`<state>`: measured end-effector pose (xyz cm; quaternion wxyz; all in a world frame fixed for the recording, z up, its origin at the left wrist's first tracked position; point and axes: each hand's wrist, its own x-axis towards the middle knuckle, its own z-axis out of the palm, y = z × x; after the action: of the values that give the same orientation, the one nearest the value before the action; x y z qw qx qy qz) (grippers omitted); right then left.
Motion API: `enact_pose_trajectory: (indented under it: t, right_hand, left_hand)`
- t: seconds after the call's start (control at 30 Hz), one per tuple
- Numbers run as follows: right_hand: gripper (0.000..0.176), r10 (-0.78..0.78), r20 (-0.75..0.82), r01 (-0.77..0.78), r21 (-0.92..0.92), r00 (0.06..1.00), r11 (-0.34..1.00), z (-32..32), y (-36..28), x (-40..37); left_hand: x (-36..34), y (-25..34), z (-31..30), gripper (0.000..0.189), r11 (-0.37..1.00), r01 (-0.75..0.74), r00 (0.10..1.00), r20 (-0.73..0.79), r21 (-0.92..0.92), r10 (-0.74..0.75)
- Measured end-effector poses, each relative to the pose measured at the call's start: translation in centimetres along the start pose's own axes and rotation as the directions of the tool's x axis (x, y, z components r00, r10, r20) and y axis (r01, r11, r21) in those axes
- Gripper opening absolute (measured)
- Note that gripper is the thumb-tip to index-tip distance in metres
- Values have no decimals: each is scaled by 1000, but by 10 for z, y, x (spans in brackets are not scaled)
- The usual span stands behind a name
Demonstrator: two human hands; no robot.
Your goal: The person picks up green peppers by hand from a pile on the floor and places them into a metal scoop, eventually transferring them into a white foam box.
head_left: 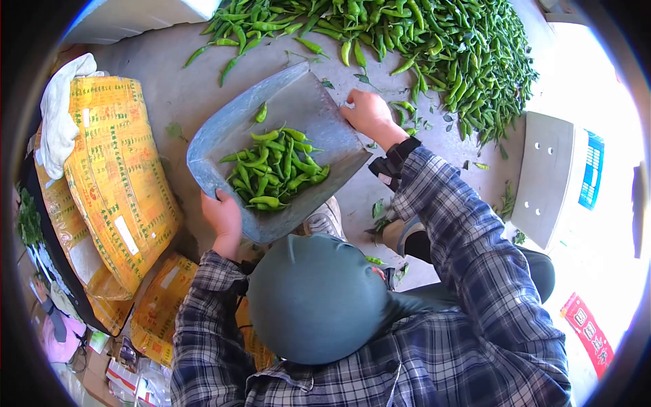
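A grey metal scoop (pixel 322 112) is held over the floor, with a heap of green chili peppers (pixel 274 166) inside. One loose green pepper (pixel 261 112) lies apart from the heap, nearer the scoop's far end. My left hand (pixel 222 216) grips the scoop's rim at the near left, thumb over the edge. On the opposite side, my right hand (pixel 371 117) has its fingers curled at the scoop's side edge; part of that grip is hidden. Beyond the scoop, a large pile of green peppers (pixel 468 61) covers the floor.
Yellow-taped cardboard boxes (pixel 115 183) stand at left, a white cloth (pixel 61 112) draped over them. A white foam box (pixel 548 180) and a blue crate (pixel 592 169) are at right. Stray leaves and peppers dot the floor. At lower left a person (pixel 61 332) is partly visible.
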<state>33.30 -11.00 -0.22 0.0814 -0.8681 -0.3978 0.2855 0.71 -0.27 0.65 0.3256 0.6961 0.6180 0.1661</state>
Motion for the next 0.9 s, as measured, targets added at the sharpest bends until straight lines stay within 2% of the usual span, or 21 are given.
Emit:
enact_pose_trajectory:
  t: [0.13,0.2,0.27,0.33,0.37,0.43,0.47,0.5,0.53,0.57,0.6,0.67,0.73,0.77,0.83,0.9]
  right_hand:
    - [33,63,123,-49,-112,990,993,18,10,-11]
    - [34,125,136,-119,-55,983,991,21,8,-12]
    - [34,113,143,-116,16,983,993,21,3,-15]
    - [30,-204,219,139,281,954,950,18,-4,-28]
    - [30,-186,211,126,268,960,955,9,2,-32]
    - [26,-38,139,14,168,990,986,-6,9,-36]
    - [23,99,24,-101,67,995,993,-11,30,-29]
    - [21,253,-94,-244,92,963,965,-12,50,-24]
    - [22,246,-151,-247,15,957,969,-10,77,-16]
    - [23,301,-130,-309,-42,945,950,-18,85,-18]
    - [25,290,-107,-301,-102,951,948,-23,94,-20]
    - [29,342,25,-324,-263,939,909,-23,95,-20]
    - [28,248,17,-232,-297,969,926,-8,100,-18]
    - [27,228,-17,-224,-286,973,932,-6,99,-19]
    - [24,235,-52,-241,-215,971,947,-11,87,-22]
    - [23,245,-78,-255,-160,966,954,-15,83,-24]
  left_hand:
    - [0,3,1,25,1000,-9,1000,-20,-18,9]
    - [2,-7,-3,24,1000,-16,999,-28,25,16]
    - [2,-7,2,22,997,-30,999,-25,78,32]
    - [2,-8,2,24,996,-17,1000,-21,88,18]
    - [1,-6,3,24,997,-25,1000,-7,71,26]
    - [1,-2,2,25,999,-38,999,-35,25,39]
    - [1,1,3,25,999,-38,999,-37,24,39]
    - [1,3,3,26,999,-28,999,-22,41,29]
    - [0,4,0,26,998,-16,1000,-8,66,17]
    - [-1,7,0,24,1000,1,1000,-16,20,0]
    - [-2,10,4,24,1000,4,1000,-22,29,-3]
    - [0,8,0,23,991,23,1000,-13,129,-21]
    - [1,-3,1,23,984,4,1000,-20,176,0]
    - [1,0,0,23,990,5,999,-34,139,0]
    - [3,1,0,23,995,10,999,-48,103,-5]
    - [2,0,3,22,997,-51,996,-70,52,55]
